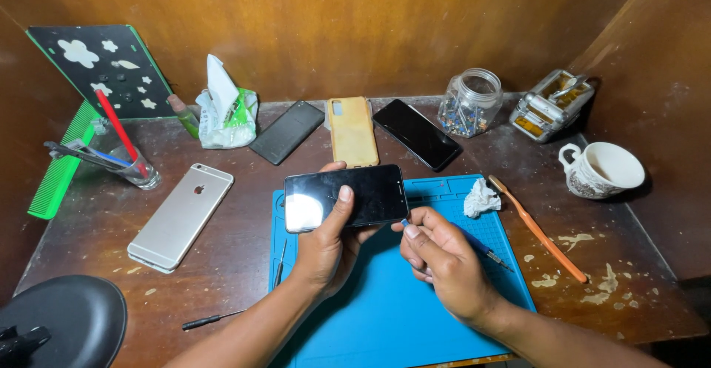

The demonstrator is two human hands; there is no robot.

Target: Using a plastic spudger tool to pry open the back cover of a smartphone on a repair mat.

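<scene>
Blue silicone covers the near middle of the table: a work mat [385, 309] over which both hands meet. The left hand [329, 238] grips a black phone [346, 196] from beneath, thumb pressed across its dark glass, so the phone hangs screen-up just above the mat's far edge. The right hand [443, 253] is curled shut, fingertips pinching a thin blue-handled tool [485, 249] whose tip meets the phone's right end. The risk, as I judge it, lies at that contact: if the tip skids off the edge it could scratch the glass or jab the left thumb, and hard levering could crack the screen, since the phone is held in the air, not laid flat. A one-handed grip could also let the phone slip onto the mat. Loose items crowd close: a crumpled tissue [481, 198] and an orange toothbrush [537, 231] to the right, a silver phone [180, 216] face down to the left, a small screwdriver [211, 320] near the left forearm. A sudden jerk of the elbow might sweep one off; the cup [600, 168] at the far right stands well apart.
</scene>
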